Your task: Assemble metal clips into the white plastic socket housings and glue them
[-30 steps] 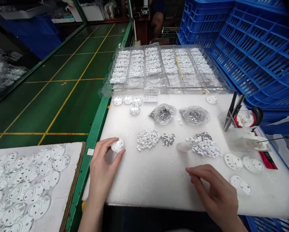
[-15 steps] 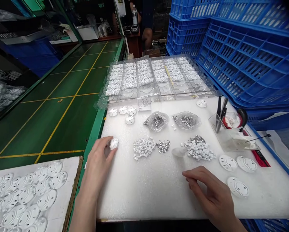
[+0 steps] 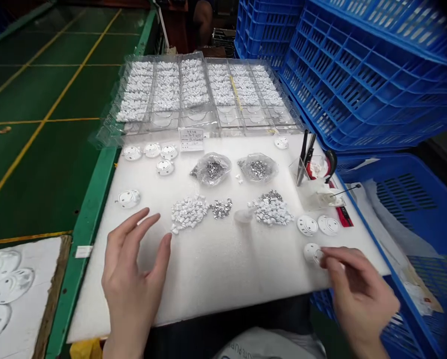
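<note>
My left hand point(image 3: 133, 271) hovers over the left part of the white foam board point(image 3: 208, 279), fingers spread, holding nothing. Just beyond its fingertips lies a round white plastic disc point(image 3: 129, 198). At the right, my right hand point(image 3: 361, 294) pinches the edge of another white disc point(image 3: 312, 253) between thumb and forefinger. Two more discs point(image 3: 307, 226) lie right behind that one. Small white parts point(image 3: 189, 213) and shiny metal pieces point(image 3: 221, 209) form piles mid-board. A second white pile point(image 3: 273, 213) has a translucent piece point(image 3: 243, 216) beside it.
Two clear bags of metal pieces point(image 3: 214, 169) lie behind the piles. Compartmented clear trays point(image 3: 197, 117) hold white parts at the back. A clear tool holder point(image 3: 301, 174) stands at right, near blue crates point(image 3: 343, 85). More discs lie on a lower board point(image 3: 29, 319) at left.
My left hand has let go of the disc at the left edge and opened. My right hand has moved right and taken hold of a disc's edge. The view has shifted right and down.
</note>
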`<state>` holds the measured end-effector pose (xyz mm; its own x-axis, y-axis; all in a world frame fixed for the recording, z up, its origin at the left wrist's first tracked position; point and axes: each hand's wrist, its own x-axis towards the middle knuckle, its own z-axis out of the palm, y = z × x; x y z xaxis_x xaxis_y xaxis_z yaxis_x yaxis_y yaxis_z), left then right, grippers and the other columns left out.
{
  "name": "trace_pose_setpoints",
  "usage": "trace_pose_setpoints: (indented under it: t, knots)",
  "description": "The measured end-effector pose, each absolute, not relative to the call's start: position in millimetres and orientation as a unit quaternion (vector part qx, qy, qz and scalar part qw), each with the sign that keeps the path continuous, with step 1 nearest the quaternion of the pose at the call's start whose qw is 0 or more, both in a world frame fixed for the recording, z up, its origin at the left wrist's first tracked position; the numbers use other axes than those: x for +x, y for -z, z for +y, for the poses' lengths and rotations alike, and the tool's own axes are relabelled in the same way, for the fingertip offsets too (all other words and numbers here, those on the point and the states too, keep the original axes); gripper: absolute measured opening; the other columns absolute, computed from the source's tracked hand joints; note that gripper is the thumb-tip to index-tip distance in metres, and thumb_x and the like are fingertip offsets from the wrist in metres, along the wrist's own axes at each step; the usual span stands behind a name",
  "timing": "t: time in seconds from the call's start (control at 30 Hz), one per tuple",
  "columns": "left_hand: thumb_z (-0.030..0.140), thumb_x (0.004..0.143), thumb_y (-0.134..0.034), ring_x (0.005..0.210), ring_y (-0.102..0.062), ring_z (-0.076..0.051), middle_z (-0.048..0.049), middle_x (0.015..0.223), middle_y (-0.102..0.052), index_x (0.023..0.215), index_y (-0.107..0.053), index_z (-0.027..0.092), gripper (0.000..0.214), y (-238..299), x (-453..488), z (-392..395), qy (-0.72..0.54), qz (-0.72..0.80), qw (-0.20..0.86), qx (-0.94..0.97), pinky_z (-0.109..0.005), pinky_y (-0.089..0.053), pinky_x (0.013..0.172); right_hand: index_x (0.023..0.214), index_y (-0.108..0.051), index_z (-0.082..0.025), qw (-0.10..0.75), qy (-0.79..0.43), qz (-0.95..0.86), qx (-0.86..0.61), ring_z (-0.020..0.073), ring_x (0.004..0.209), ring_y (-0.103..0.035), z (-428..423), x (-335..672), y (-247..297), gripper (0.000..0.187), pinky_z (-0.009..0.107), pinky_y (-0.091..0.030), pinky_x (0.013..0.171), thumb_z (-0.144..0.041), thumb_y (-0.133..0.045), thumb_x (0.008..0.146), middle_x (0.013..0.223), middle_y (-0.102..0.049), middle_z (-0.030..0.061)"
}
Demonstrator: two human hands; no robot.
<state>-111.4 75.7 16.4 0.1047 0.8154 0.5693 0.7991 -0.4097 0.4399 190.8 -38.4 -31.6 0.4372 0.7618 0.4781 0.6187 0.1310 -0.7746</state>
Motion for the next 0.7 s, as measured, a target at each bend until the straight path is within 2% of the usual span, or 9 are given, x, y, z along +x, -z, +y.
trace_pose_setpoints:
  t: [0.07,0.1,0.2,0.3,0.4,0.5,0.6,0.7]
  knots:
    - [0.016,0.095,-0.068,0.119,-0.065,-0.025,-0.0122,0.127,-0.067,0.122,-0.068,0.018,0.027,-12.2,-96.6,66.2,-0.410,0.530,0.029,0.741,-0.038,-0.052,0.104,0.098,-0.070,-0.022,0.495,-0.045,-0.493,-0.714,0.0167,0.075,-0.059,-53.7,211.3,37.0,0.006,0.031,-0.046,0.069,-0.022,-0.067,0.093,0.082,-0.063,0.0015]
    - [0.013,0.095,-0.068,0.118,-0.066,-0.024,-0.0116,0.125,-0.068,0.120,-0.068,0.017,0.025,-9.1,-89.9,62.7,-0.418,0.522,0.038,0.742,-0.036,-0.053,0.104,0.099,-0.070,-0.022,0.455,-0.040,-0.498,-0.737,0.0172,0.075,-0.058,-58.4,218.5,39.3,0.010,0.032,-0.045,0.070,-0.029,-0.069,0.093,0.081,-0.062,0.0014]
    - [0.007,0.094,-0.066,0.116,-0.066,-0.019,-0.0097,0.122,-0.068,0.115,-0.069,0.016,0.023,1.5,-73.8,54.5,-0.428,0.493,0.064,0.755,-0.030,-0.054,0.104,0.106,-0.068,-0.022,0.319,-0.033,-0.542,-0.776,0.0186,0.078,-0.058,-61.6,225.8,43.9,0.035,0.034,-0.045,0.076,-0.052,-0.070,0.090,0.086,-0.060,0.0020]
    - [0.002,0.094,-0.064,0.119,-0.064,-0.016,-0.0091,0.125,-0.065,0.113,-0.069,0.016,0.024,9.5,-64.0,46.9,-0.437,0.466,0.086,0.765,-0.026,-0.053,0.106,0.112,-0.067,-0.022,0.274,-0.032,-0.551,-0.788,0.0185,0.077,-0.058,-58.0,221.9,44.6,0.046,0.033,-0.046,0.076,-0.061,-0.069,0.087,0.089,-0.058,0.0018]
    - [0.001,0.095,-0.060,0.123,-0.062,-0.015,-0.0090,0.127,-0.063,0.113,-0.068,0.016,0.025,10.6,-58.2,38.6,-0.433,0.450,0.121,0.771,-0.024,-0.051,0.110,0.108,-0.069,-0.024,0.293,-0.081,-0.540,-0.785,0.0178,0.078,-0.059,-56.8,218.8,40.0,0.038,0.030,-0.047,0.074,-0.057,-0.069,0.089,0.090,-0.060,0.0016]
    - [0.006,0.098,-0.058,0.128,-0.059,-0.017,-0.0088,0.126,-0.064,0.114,-0.067,0.018,0.022,5.4,-51.5,29.7,-0.403,0.427,0.171,0.791,-0.028,-0.049,0.113,0.108,-0.069,-0.026,0.370,-0.211,-0.508,-0.748,0.0182,0.086,-0.064,-54.3,212.5,30.5,0.032,0.026,-0.050,0.074,-0.052,-0.069,0.090,0.096,-0.067,0.0033]
    - [0.015,0.103,-0.055,0.110,-0.068,-0.015,-0.0097,0.127,-0.066,0.125,-0.064,0.020,0.024,-1.7,-43.0,22.5,-0.373,0.391,0.224,0.811,-0.025,-0.057,0.100,0.115,-0.067,-0.026,0.442,-0.375,-0.494,-0.649,0.0184,0.085,-0.071,-44.7,194.9,21.3,0.036,0.024,-0.056,0.073,-0.050,-0.071,0.089,0.095,-0.072,0.0048]
    - [0.019,0.106,-0.048,0.087,-0.071,-0.012,-0.0121,0.131,-0.069,0.136,-0.057,0.020,0.031,-6.2,-36.8,21.9,-0.356,0.332,0.252,0.836,-0.023,-0.061,0.080,0.118,-0.069,-0.024,0.450,-0.464,-0.523,-0.556,0.0227,0.091,-0.075,-31.4,170.3,18.4,0.048,0.029,-0.062,0.078,-0.058,-0.073,0.085,0.103,-0.075,0.0090]
